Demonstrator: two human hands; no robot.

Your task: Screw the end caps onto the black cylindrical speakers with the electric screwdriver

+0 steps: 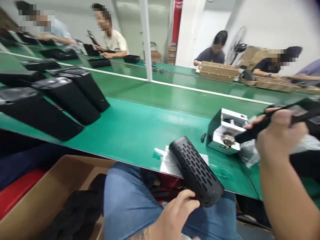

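Jutting past the near edge of the green table (135, 123), the perforated black case (197, 170) has its lower end grasped by the left hand (176, 208), with open room toward the black boxes (82, 91), while the right hand (278, 133) clenches a long black object (257, 129) near the white machine (225, 128).

The long, black, bar-shaped piece (255, 128) at three o'clock runs out of view, blurred; down at seven, I can't make out the dark shapes (77, 206) inside the cut-off brown cardboard box (47, 193).
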